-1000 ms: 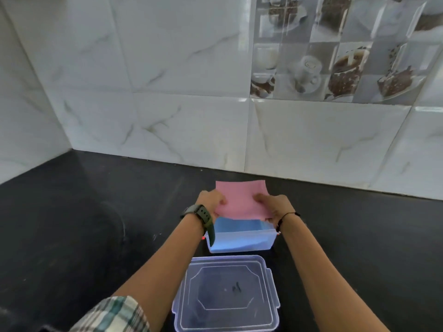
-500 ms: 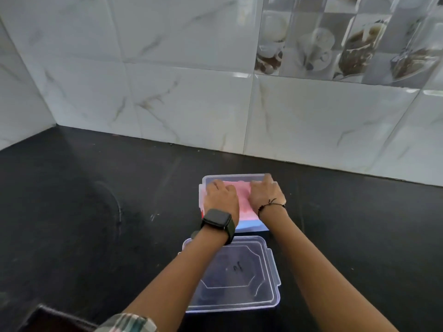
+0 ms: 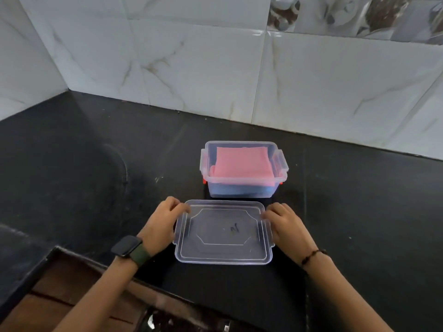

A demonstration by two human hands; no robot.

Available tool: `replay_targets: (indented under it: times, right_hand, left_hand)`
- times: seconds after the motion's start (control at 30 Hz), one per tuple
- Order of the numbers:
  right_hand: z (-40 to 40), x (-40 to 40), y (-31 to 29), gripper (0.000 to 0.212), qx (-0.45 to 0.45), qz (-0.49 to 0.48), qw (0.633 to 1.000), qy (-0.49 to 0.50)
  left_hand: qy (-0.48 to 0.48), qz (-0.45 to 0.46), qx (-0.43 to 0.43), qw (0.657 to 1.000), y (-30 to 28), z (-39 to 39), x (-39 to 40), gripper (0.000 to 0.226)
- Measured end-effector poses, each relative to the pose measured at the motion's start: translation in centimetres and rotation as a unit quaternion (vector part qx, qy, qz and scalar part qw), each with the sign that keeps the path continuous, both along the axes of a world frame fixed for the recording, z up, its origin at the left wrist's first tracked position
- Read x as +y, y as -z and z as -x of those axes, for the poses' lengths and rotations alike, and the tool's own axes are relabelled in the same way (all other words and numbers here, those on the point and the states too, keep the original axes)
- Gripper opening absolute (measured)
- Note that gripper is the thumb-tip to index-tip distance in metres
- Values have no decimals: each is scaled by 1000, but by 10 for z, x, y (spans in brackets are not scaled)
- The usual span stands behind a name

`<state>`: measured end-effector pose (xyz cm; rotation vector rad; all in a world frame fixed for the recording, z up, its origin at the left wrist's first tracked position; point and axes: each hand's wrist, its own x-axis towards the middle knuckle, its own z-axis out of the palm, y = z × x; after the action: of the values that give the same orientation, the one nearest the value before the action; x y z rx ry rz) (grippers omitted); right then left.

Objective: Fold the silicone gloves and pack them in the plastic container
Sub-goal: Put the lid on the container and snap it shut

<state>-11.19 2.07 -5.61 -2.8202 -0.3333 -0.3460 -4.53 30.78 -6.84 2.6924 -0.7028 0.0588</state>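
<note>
Head view looks down on a black countertop (image 3: 72, 178) that fills most of the frame, meeting a wall of white marbled tiles (image 3: 191, 68) along its far edge and at the left corner. Near the bottom left, the counter's front edge gives way to a brown wooden surface (image 3: 60, 295) below it.

Toward the middle of the counter stands the clear plastic container (image 3: 243, 185), open at the top, with hinged clips hanging at its left and right ends. Inside it lies a folded pink glove (image 3: 242, 165), flat and roughly square, reaching almost to the rim; beneath it, through the front wall, a blue layer (image 3: 239, 189) shows, which I cannot identify with certainty.

Just in front of the container, a little apart from it, the clear lid (image 3: 224, 232) lies flat on the counter.

Both forearms reach in from the bottom. The left hand (image 3: 163, 226) sits at the lid's left edge, fingers curled with the tips touching the far left corner. The right hand (image 3: 285, 225) mirrors it at the right edge, fingers bent onto the far right corner. Whether either hand actually grips the lid or merely rests against it cannot be told.

A dark watch on a green strap (image 3: 130, 250) circles the left wrist, and a thin dark bracelet (image 3: 311, 256) the right.
</note>
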Motion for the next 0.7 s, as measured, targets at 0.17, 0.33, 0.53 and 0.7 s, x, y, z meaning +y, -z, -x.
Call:
replay_targets:
  times: [0.17,0.33,0.53,0.7]
  right_hand:
    - [9,-10,12,28,17,-45,999,-9]
    - [21,-12,18,25,-35,-188,980,52]
    - [26,-24,-8,40,18,-525,847,75]
    - [-9,-33,-54,19,-32,-472,875,102]
  left_hand:
    - [23,0,44,999,0,4,3,27]
    - [22,50,23,998,2,13,7,23]
    - [9,215,-69,974,-20,20,0,27]
    - [-67,359,25,931,-56,-5,-35,11]
